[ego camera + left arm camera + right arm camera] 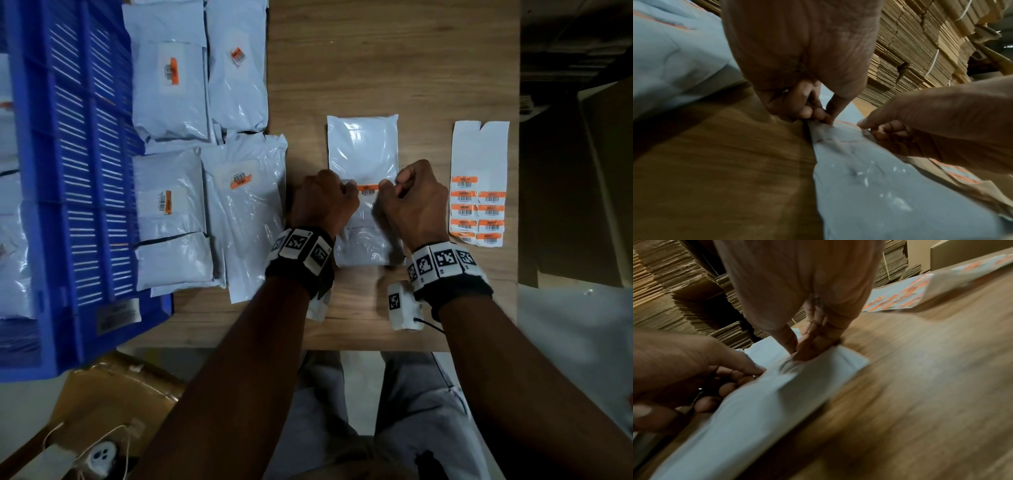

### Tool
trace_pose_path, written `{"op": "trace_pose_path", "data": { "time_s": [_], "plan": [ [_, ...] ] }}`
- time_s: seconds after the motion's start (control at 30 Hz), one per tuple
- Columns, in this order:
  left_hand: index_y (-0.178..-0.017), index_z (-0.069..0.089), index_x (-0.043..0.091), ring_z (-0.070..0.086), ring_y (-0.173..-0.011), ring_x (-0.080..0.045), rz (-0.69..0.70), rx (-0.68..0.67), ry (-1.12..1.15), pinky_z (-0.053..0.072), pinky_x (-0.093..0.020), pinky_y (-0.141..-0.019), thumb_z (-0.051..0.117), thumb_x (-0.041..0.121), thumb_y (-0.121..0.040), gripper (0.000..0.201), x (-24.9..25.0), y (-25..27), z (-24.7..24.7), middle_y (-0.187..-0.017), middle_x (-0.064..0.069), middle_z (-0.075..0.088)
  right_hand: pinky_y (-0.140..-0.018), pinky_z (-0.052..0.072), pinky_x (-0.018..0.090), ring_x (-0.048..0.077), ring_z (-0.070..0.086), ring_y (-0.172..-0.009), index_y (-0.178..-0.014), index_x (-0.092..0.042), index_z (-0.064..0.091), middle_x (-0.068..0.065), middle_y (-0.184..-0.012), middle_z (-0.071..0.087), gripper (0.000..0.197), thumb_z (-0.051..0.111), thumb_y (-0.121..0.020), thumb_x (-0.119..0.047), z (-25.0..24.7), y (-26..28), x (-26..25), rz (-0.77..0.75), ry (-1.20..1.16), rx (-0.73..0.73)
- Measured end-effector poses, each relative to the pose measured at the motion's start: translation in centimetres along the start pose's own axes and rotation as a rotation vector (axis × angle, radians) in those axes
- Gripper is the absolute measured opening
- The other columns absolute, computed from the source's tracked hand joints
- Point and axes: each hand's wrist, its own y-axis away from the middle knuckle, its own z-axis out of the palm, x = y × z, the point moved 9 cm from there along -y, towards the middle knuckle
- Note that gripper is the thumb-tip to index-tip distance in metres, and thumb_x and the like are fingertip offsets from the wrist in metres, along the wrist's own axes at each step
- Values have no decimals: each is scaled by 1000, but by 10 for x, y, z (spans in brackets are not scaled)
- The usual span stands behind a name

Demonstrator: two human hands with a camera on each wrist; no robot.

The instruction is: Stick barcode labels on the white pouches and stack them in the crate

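Pinching barcode label (369, 189) ends over white pouch (363, 147), left hand (323, 202), right hand (412, 202), both gripping

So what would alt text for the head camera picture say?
Both hands, left and right, press an orange barcode label onto a white pouch on a wooden table; a label sheet lies right, labelled pouches and blue crate left.

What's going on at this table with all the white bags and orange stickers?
A person is labelling pouches. Both hands, left hand and right hand, pinch the ends of an orange barcode label and lay it on a white pouch on the table. The label sheet lies to the right. Labelled pouches are piled at the left beside the blue crate.
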Motion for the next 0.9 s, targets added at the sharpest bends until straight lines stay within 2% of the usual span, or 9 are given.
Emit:
{"op": "trace_pose_path", "data": {
  "time_s": [0.07, 0.13, 0.23, 0.33, 0.47, 0.57, 0.7, 0.77, 0.9],
  "plan": [
    [-89, 72, 9, 66, -102, -32, -7, -7, 22, 48, -31, -82, 53, 39, -95, 37, -1, 2, -1, -102, -14, 73, -57, 35, 0, 0, 53, -63, -99, -7, 56, -5, -73, 60, 21, 68, -91, -22, -2, 1, 0, 2, -18, -7],
    [-82, 70, 13, 66, -101, -28, -4, -45, 52, 46, -27, -80, 58, 46, -91, 36, -3, 2, 2, -97, -9, 74, -58, 36, 0, 1, 56, -65, -100, -8, 56, -7, -72, 60, 24, 71, -89, -23, -3, 2, 0, -12, -30, -33],
    [-83, 72, 15, 64, -101, -22, 4, -90, 47, 42, -21, -77, 68, 46, -86, 32, -7, 2, 5, -94, -3, 74, -59, 38, 2, 2, 56, -65, -103, -7, 55, -7, -73, 60, 24, 71, -89, -19, -1, 3, 0, -31, -18, -66],
    [-89, 73, 18, 63, -107, -23, -7, -93, 34, 43, -23, -79, 65, 41, -83, 25, -9, -1, 5, -103, -4, 73, -57, 37, 1, 0, 54, -65, -104, -7, 55, -9, -74, 59, 22, 68, -89, -16, -1, 1, 1, -23, -14, -74],
    [-93, 73, 13, 61, -107, -25, -8, -70, 32, 45, -28, -85, 62, 50, -88, 39, -8, -3, 7, -101, -9, 73, -58, 38, 2, 1, 56, -66, -102, -10, 55, -7, -74, 61, 26, 71, -90, -26, 0, 0, 0, -17, -9, -67],
    [-94, 74, 9, 64, -104, -29, 2, -15, 6, 49, -33, -85, 56, 47, -93, 41, -6, -5, 4, -100, -11, 73, -57, 36, 2, 1, 53, -63, -103, -7, 56, -5, -74, 60, 24, 67, -92, -25, -1, -2, 1, -16, 26, -49],
    [-88, 73, 8, 67, -99, -30, -23, -5, 18, 51, -33, -85, 52, 46, -91, 44, -9, -5, 5, -95, -11, 74, -56, 34, 0, 0, 52, -62, -102, -8, 57, -8, -73, 59, 23, 66, -92, -27, -2, -3, 3, 5, 34, -38],
    [-90, 73, 9, 65, -102, -29, -32, -16, 28, 52, -33, -87, 54, 50, -89, 45, -10, -5, 6, -96, -11, 74, -56, 35, 1, 0, 52, -62, -101, -8, 57, -7, -72, 61, 23, 66, -91, -26, -1, -4, 3, 1, 32, -38],
    [-93, 72, 11, 62, -106, -30, -74, -37, 55, 50, -31, -87, 54, 47, -85, 41, -15, -6, 8, -102, -10, 72, -55, 34, 1, 0, 52, -62, -101, -7, 57, -8, -72, 60, 24, 66, -91, -27, 0, -4, 4, 15, 38, -60]
  ]
}}
